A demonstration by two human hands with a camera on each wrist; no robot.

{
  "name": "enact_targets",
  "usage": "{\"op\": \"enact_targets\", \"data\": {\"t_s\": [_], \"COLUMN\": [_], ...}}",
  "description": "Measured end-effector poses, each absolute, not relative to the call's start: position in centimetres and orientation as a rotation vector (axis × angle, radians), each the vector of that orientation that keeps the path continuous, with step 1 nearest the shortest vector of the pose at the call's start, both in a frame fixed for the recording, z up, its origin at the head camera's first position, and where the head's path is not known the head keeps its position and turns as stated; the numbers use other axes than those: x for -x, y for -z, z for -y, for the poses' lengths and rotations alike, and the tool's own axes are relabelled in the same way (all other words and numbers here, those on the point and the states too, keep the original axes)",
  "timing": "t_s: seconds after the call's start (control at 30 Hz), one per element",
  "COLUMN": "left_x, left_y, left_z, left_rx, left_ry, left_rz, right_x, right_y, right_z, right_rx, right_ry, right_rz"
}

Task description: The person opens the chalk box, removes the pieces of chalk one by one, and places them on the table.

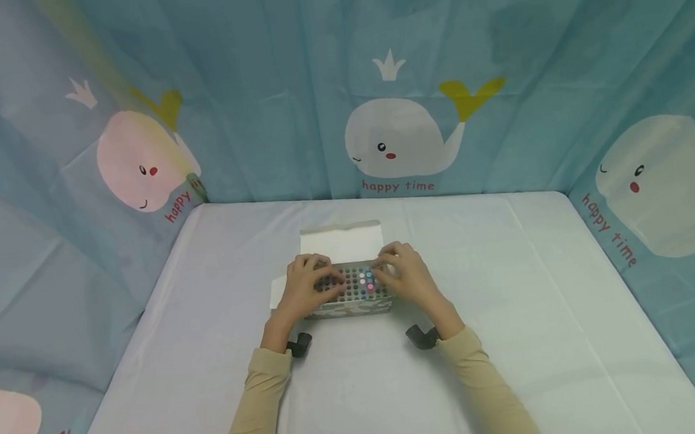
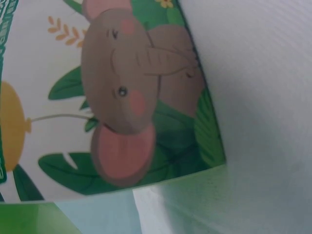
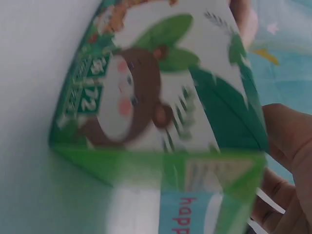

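Note:
On the white table in the head view stands an open box (image 1: 354, 308) with a grid of round holes in its top. Several small round coloured ends (image 1: 370, 287), pink, white and blue, show among the holes, right of the middle. Over the box's left part lies my left hand (image 1: 304, 286), its thumb and forefinger bent and apart above the grid. My right hand (image 1: 411, 276) is at the right end, thumb and forefinger tips close together by the coloured ends. Whether they pinch anything is too small to tell. In the right wrist view, fingers (image 3: 287, 141) appear beside the box.
The box's white lid flap (image 1: 342, 243) stands raised behind it, and a side flap (image 1: 277, 292) sticks out at the left. An elephant print (image 2: 117, 73) and a monkey print (image 3: 141, 92) cover the box's sides. A whale-print curtain (image 1: 292, 113) surrounds the table (image 1: 508, 266).

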State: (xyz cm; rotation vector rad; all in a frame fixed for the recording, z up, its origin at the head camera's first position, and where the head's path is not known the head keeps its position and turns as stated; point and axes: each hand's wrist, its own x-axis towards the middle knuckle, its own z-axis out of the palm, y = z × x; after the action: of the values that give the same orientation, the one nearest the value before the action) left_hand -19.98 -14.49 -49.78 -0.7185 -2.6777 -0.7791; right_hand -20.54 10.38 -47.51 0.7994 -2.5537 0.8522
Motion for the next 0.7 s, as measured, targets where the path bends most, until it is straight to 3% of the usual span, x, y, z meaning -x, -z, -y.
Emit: {"op": "enact_targets", "data": {"t_s": [0.7], "left_x": [20.0], "left_y": [50.2], "left_z": [14.6], "left_rx": [0.748], "left_ry": [0.782], "left_rz": [2.620], "right_x": [19.9], "right_y": [48.3], "right_z": [-7.6], "right_rx": [-0.714], "right_ry": [-0.821], "right_rz": [2.631]}}
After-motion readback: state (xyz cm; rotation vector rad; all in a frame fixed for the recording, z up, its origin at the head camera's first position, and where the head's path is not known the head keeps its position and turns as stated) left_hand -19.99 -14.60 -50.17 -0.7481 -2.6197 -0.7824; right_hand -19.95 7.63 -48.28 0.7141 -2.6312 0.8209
